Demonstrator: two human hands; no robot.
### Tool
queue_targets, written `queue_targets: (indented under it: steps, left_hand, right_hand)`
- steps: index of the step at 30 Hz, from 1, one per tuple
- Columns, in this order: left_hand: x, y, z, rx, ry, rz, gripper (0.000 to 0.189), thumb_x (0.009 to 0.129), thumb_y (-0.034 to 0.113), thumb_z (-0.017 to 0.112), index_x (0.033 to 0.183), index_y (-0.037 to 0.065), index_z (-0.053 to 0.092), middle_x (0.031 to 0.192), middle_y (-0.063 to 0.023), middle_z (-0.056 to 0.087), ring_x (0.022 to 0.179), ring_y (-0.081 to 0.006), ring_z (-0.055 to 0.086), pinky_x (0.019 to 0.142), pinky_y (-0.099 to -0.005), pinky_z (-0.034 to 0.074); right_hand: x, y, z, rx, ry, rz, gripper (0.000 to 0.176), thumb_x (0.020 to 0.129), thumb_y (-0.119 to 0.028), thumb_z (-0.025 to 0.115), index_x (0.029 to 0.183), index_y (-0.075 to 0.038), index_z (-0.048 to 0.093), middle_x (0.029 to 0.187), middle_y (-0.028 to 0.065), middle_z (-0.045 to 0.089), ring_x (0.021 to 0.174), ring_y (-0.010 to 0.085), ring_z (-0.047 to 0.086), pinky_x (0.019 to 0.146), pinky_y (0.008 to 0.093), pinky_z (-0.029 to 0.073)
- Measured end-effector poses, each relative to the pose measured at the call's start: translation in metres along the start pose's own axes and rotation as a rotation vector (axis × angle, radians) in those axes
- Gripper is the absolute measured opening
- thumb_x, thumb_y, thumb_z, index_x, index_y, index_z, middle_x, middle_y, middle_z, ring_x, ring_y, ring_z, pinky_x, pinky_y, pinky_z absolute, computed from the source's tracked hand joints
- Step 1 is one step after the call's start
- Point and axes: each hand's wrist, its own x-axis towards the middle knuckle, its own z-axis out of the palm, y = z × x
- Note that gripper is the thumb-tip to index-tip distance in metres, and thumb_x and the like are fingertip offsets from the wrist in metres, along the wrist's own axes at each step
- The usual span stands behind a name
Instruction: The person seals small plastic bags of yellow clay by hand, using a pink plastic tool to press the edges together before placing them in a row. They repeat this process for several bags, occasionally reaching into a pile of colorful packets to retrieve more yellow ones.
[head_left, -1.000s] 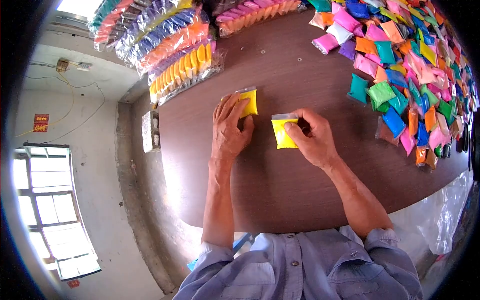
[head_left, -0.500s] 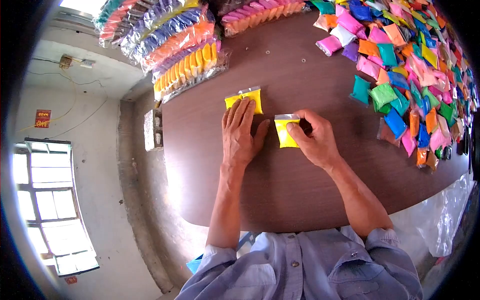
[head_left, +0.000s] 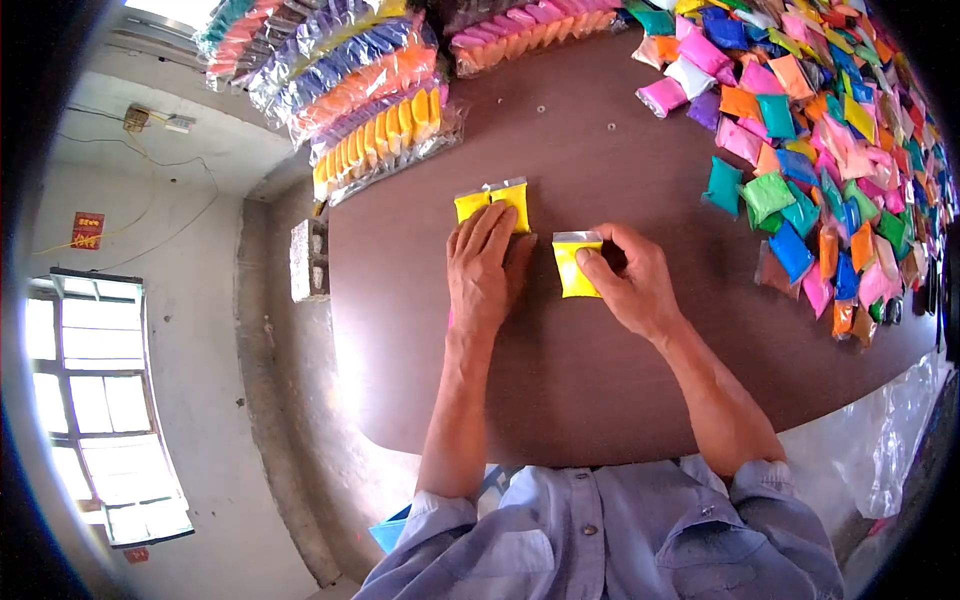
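Observation:
Two small yellow packets with clear top strips lie side by side on the brown table, the left one (head_left: 470,205) and the right one (head_left: 515,197). My left hand (head_left: 480,280) rests palm down over their lower parts, fingers stretched out and covering part of both. To the right, my right hand (head_left: 640,285) pinches another yellow packet (head_left: 573,272) between thumb and fingers by its right side. This packet is upright in view, its clear strip towards the far side, a short gap from my left hand.
A large heap of loose coloured packets (head_left: 800,190) covers the table's right side. Rows of packets in clear bags (head_left: 365,120) stand at the far left, with a pink and orange bagged row (head_left: 535,35) beside them. The table's near edge (head_left: 560,460) is against my shirt.
The view has shifted slightly. My left thumb has moved a little, while my left fingers stay over the two packets. My right hand keeps its pinch on the third packet.

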Motion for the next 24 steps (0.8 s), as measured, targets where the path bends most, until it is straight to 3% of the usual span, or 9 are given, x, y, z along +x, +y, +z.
queue_targets:
  steps: [7,9,13,15,19,21,22,24]
  left_hand:
    - [0.002,0.001,0.006,0.059,0.033,-0.055,0.036,0.091,0.018,0.079,0.124,0.005,0.072,0.133,-0.0125,0.069,0.13,-0.0316,0.06,0.11,-0.046,0.044]
    - [0.001,-0.001,0.01,0.118,0.143,-0.007,0.035,0.09,0.02,0.079,0.12,0.005,0.072,0.129,-0.0102,0.069,0.128,-0.029,0.059,0.105,-0.0468,0.044]
    - [-0.002,-0.003,0.008,0.122,0.085,0.037,0.035,0.089,0.02,0.08,0.121,0.006,0.072,0.13,-0.0103,0.069,0.129,-0.0287,0.058,0.106,-0.047,0.044]
    - [0.0,0.001,0.005,0.115,0.059,-0.015,0.034,0.09,0.018,0.08,0.121,0.004,0.073,0.13,-0.0124,0.07,0.129,-0.0311,0.06,0.111,-0.0459,0.042]
    - [-0.003,0.01,0.0,0.126,0.136,0.011,0.032,0.09,0.017,0.079,0.118,0.003,0.073,0.124,-0.0125,0.072,0.127,-0.0334,0.06,0.11,-0.0469,0.044]
    - [-0.009,0.024,-0.006,0.016,0.174,0.034,0.028,0.09,0.015,0.077,0.115,0.002,0.072,0.114,-0.0142,0.073,0.11,-0.0314,0.067,0.097,-0.0446,0.051]
    - [-0.016,0.033,-0.007,0.015,0.171,0.031,0.028,0.09,0.015,0.077,0.115,0.002,0.072,0.114,-0.0142,0.073,0.11,-0.0314,0.067,0.097,-0.0446,0.051]
    - [-0.025,0.054,-0.006,-0.461,0.028,-0.288,0.028,0.091,0.013,0.075,0.114,-0.002,0.071,0.102,-0.017,0.074,0.092,-0.0314,0.072,0.083,-0.0395,0.056]
  right_hand:
    - [0.001,0.002,-0.001,-0.018,0.008,-0.025,0.026,0.095,-0.023,0.069,0.106,0.001,0.069,0.085,0.01,0.071,0.073,0.012,0.065,0.064,0.0305,0.053]
    - [0.001,0.002,-0.001,-0.004,-0.008,-0.008,0.025,0.095,-0.022,0.069,0.107,0.0,0.069,0.085,0.0101,0.071,0.074,0.012,0.065,0.064,0.0305,0.053]
    - [0.0,0.0,-0.003,-0.031,-0.011,-0.025,0.023,0.095,-0.019,0.069,0.107,0.001,0.069,0.087,0.0098,0.071,0.075,0.0116,0.066,0.065,0.0306,0.054]
    - [0.0,0.002,-0.002,-0.038,-0.008,-0.035,0.023,0.095,-0.019,0.069,0.107,0.001,0.069,0.087,0.0097,0.071,0.075,0.0113,0.066,0.065,0.0305,0.054]
    - [0.0,0.005,-0.002,0.043,0.006,-0.067,0.024,0.096,-0.019,0.069,0.108,0.001,0.069,0.09,0.0109,0.072,0.077,0.0123,0.067,0.066,0.0319,0.055]
    - [0.001,0.004,-0.004,0.074,0.004,-0.042,0.024,0.096,-0.019,0.069,0.108,0.002,0.068,0.09,0.0118,0.072,0.078,0.0135,0.067,0.067,0.0332,0.055]
    - [0.001,0.005,-0.004,0.049,0.009,-0.079,0.024,0.096,-0.018,0.069,0.108,0.002,0.068,0.091,0.0131,0.072,0.08,0.0159,0.069,0.069,0.0347,0.056]
    - [0.002,0.006,-0.002,0.026,0.005,-0.118,0.024,0.095,-0.018,0.069,0.108,0.002,0.068,0.092,0.0145,0.072,0.082,0.0184,0.07,0.071,0.0362,0.056]
